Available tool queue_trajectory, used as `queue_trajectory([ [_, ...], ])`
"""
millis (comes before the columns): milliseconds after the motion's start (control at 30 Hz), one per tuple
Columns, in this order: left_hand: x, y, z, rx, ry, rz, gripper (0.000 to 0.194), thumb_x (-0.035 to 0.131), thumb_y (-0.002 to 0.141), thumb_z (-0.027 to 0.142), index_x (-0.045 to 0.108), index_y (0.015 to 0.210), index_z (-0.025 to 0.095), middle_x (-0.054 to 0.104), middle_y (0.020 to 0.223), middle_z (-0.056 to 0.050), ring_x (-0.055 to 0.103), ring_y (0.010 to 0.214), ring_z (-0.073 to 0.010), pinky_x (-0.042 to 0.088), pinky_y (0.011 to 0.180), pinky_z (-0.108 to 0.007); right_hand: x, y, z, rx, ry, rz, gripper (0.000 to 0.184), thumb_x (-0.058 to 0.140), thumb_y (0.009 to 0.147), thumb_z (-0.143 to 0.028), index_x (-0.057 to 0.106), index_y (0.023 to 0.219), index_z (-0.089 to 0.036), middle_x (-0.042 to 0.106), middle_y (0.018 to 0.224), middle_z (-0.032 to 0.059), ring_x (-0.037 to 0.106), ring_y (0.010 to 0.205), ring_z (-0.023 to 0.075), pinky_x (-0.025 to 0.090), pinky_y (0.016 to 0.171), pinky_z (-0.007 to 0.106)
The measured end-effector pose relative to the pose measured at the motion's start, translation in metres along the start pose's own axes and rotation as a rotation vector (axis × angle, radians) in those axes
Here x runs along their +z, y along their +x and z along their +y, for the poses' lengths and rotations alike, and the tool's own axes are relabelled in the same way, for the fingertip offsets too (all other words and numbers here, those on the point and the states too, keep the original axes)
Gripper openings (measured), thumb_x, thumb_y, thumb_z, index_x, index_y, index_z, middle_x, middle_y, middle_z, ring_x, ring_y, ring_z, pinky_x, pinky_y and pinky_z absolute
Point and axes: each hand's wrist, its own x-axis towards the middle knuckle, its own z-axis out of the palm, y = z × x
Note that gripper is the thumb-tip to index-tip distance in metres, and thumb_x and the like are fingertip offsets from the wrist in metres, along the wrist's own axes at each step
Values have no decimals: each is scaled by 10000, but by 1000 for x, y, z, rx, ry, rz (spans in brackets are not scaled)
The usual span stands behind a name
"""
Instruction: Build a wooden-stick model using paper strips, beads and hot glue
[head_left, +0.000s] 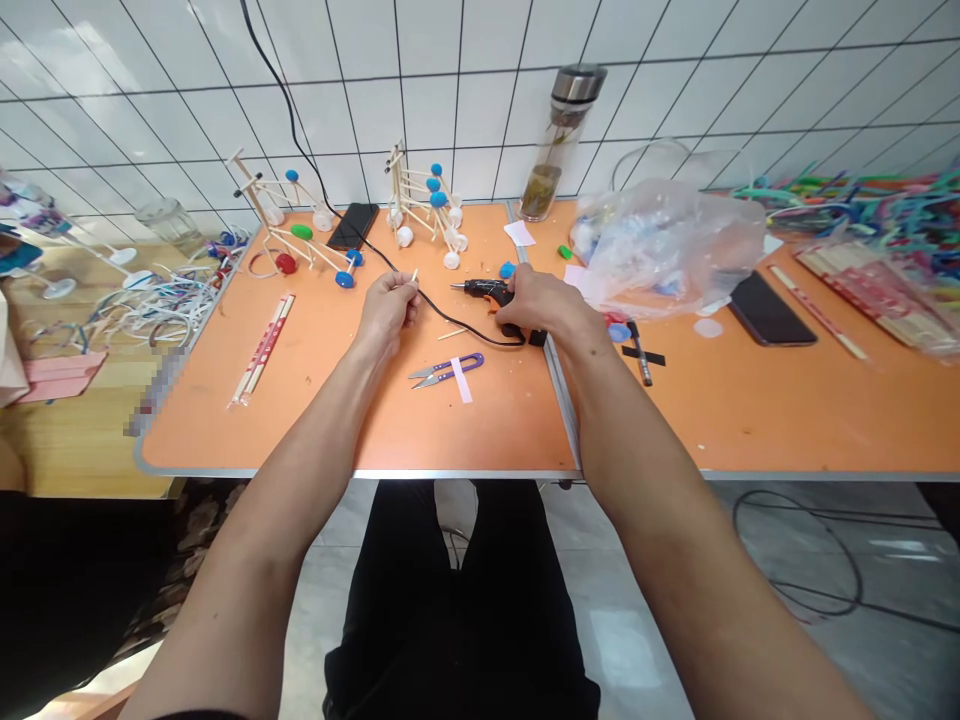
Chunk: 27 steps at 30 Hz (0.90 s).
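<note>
Above the orange table, my left hand (390,308) is closed in a pinch on a short wooden stick (415,274); only its pale tip shows. My right hand (551,300) is wrapped round a black hot glue gun (480,288) with an orange trigger, its nozzle pointing left toward my left hand. The gun's black cord (465,326) loops between both hands. Just below lie a loose thin stick (452,335) and purple thread snips (448,371) with a pale paper strip (460,381) across them. A blue cap (508,270) sits behind the gun.
Two stick models with coloured caps, left (300,232) and middle (427,205), stand near the tiled wall. A phone (352,226) lies between them. Behind right are a glass bottle (544,165), a plastic bag (675,245) and another phone (772,308). Wrapped chopsticks (262,350) lie left.
</note>
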Motion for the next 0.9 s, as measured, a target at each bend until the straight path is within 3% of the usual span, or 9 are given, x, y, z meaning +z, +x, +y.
queue_trajectory([
  [200, -2, 0, 2, -18, -47, -5, 224, 721, 1067, 171, 621, 874, 225, 632, 596, 72, 447, 415, -54, 290, 438, -183, 8, 6, -1, 46, 116, 123, 614, 889, 871, -293, 657, 1420, -148, 819, 1310, 284, 779, 1262, 477, 622, 1030, 557],
  [333, -3, 0, 4, -17, -56, -7, 280, 836, 1015, 217, 616, 842, 223, 653, 616, 68, 448, 418, -45, 302, 444, -183, 5, 7, 2, 11, 282, 194, 533, 874, 884, -251, 634, 1356, -185, 810, 1258, 211, 760, 1183, 413, 611, 976, 491],
  [567, -5, 1, 5, 9, -94, 26, 244, 790, 1041, 200, 628, 859, 220, 713, 662, 46, 459, 434, -54, 325, 460, -193, 3, 10, 3, -16, 515, 268, 431, 770, 941, -222, 600, 1336, -227, 761, 1185, 125, 760, 1110, 331, 592, 901, 434],
  [767, -4, 0, 6, 8, -96, 26, 250, 804, 1016, 195, 620, 849, 223, 733, 669, 38, 456, 435, -58, 312, 462, -192, 4, 15, -3, 24, 769, 244, 451, 741, 855, -165, 613, 1281, -243, 757, 962, 45, 759, 830, 280, 608, 807, 434],
  [900, -5, 0, 6, 8, -97, 24, 257, 818, 1004, 196, 621, 841, 224, 748, 682, 28, 456, 445, -63, 310, 468, -194, 3, 16, -6, -14, 940, 196, 331, 752, 761, -152, 652, 1052, -274, 669, 796, 5, 689, 746, 250, 611, 729, 397],
])
